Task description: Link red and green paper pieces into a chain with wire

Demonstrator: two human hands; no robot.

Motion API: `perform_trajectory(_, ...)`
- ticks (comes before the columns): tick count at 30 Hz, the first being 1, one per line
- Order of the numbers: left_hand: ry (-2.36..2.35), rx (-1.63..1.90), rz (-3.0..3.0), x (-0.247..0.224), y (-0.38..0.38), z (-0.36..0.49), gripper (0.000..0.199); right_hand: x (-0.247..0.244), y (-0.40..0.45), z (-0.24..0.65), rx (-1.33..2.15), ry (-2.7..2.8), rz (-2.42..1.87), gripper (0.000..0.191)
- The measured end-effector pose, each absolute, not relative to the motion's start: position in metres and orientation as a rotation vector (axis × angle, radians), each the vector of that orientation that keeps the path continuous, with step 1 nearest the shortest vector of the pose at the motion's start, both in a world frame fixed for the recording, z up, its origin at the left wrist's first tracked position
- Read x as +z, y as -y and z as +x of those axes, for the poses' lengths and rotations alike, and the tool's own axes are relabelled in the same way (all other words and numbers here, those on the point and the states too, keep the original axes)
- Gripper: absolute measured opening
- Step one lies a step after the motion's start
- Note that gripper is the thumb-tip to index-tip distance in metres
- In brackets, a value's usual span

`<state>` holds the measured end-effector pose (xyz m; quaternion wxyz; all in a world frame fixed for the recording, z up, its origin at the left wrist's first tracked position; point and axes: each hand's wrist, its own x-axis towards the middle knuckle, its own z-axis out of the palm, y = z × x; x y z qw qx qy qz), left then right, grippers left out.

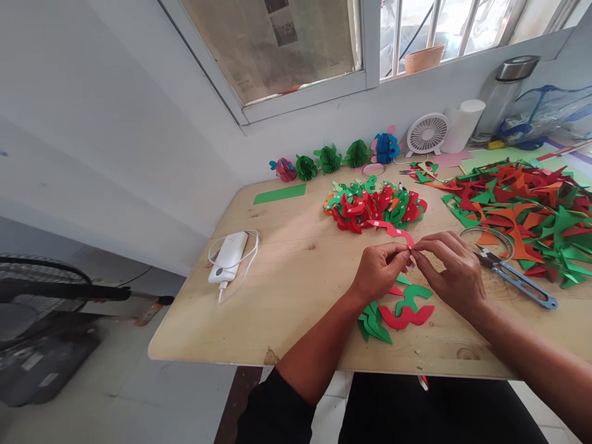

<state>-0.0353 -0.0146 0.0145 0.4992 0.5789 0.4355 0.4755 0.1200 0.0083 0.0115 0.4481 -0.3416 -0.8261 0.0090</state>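
A wavy red paper cutout [391,229] with small pale squares on it is pinched at its near end by my left hand [382,268]. My right hand [451,268] meets it there, thumb and forefinger closed on the same end; a tiny pale bit shows between the fingertips. Below the hands lie another red cutout [407,316] and several green cutouts [375,324]. Just beyond is a heap of red, green and orange cutouts [354,206], many with pale squares. Blue-handled thread snips [522,280] lie beside my right hand, next to a roll of tape [509,237].
Paper offcuts [546,209] are piled at the right. A white power bank [229,256] with its cable lies at the left. Along the wall stand folded paper figures [330,159], a small white fan [428,134] and a bottle [504,98]. A green strip [280,193] lies flat.
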Motion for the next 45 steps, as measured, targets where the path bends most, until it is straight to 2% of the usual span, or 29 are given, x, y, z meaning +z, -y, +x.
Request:
perform_trajectory(13, -1.038, 1.149, 1.432, 0.0175, 0.0135, -0.0369, 0.021, 0.0130, -0.0084, 0.1186, -0.016, 2.060, -0.809, 0.006)
perform_trajectory(34, -1.111, 1.133, 1.436, 0.0115, 0.0145, -0.0352, 0.022, 0.0128, -0.0096, 0.1191, 0.284, 1.830, -1.125, 0.011)
perform_trajectory(45, -1.138, 1.130, 1.423, 0.0098, 0.0145, -0.0340, 0.023, 0.0158, -0.0082, 0.1185, 0.081, 1.935, -0.897, 0.006)
